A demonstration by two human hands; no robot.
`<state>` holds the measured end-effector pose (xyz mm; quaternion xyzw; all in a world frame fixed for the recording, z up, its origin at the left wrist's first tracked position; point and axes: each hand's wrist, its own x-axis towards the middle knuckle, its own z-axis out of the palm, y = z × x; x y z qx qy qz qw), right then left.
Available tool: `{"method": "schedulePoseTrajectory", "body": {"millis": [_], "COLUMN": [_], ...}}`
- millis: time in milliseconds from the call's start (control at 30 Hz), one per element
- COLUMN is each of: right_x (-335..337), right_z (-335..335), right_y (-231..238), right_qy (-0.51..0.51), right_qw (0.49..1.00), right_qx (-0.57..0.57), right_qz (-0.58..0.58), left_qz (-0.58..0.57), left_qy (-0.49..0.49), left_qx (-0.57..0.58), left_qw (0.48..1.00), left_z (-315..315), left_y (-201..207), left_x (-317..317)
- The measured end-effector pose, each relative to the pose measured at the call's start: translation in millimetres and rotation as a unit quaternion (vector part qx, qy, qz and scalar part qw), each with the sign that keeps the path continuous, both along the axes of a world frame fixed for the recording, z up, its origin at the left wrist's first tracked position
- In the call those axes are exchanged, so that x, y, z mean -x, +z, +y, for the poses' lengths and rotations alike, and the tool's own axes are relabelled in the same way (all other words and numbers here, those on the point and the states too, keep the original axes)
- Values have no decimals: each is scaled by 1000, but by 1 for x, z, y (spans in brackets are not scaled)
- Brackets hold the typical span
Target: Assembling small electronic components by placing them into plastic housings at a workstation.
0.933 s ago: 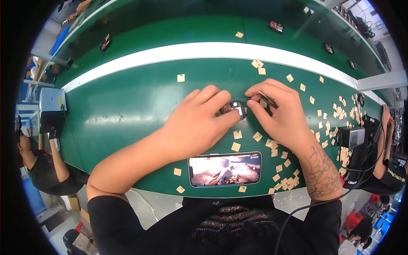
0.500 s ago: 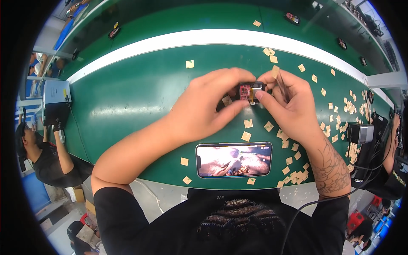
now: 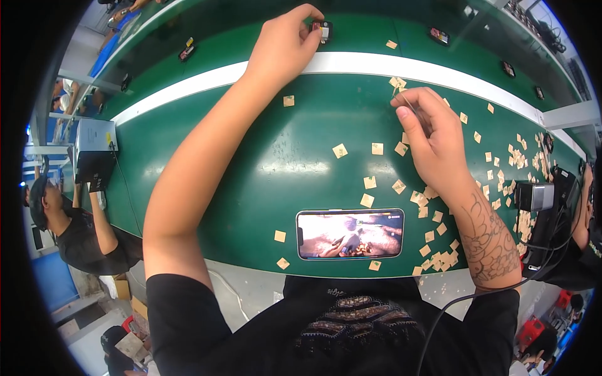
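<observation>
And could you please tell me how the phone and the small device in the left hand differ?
The phone looks larger than the small device. The phone lies untouched on the green table; the left hand grips the small device beyond the white strip. Both are over green surfaces.

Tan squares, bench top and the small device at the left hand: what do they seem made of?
Tan squares: probably paper or thin film, flat and matte, with no shine showing.
Bench top: smooth green sheet, perhaps laminate or rubber, satin, judging by its soft highlights.
Small device: dark-rimmed housing, possibly plastic or metal; too small here to settle.
</observation>
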<state>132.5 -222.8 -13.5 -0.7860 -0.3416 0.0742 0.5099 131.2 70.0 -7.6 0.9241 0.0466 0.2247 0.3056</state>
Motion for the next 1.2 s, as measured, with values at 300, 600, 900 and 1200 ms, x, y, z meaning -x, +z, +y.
{"method": "schedulePoseTrajectory", "body": {"millis": [300,600,900,1200], "right_x": [-4,3,-2,-7], "right_z": [-5,1,1,-4], "right_y": [-5,5,-1,-1], "right_qy": [2,56,36,48], "right_qw": [997,993,991,991], "right_qx": [-46,12,4,24], "right_qz": [-63,-105,-129,-126], "left_qz": [16,94,83,95], "left_qy": [77,69,241,314], "left_qx": [-277,-177,-299,-210], "left_qw": [958,977,919,921], "left_z": [62,146,168,195], "left_y": [-24,-31,-53,-42], "left_x": [-12,26,35,32]}}
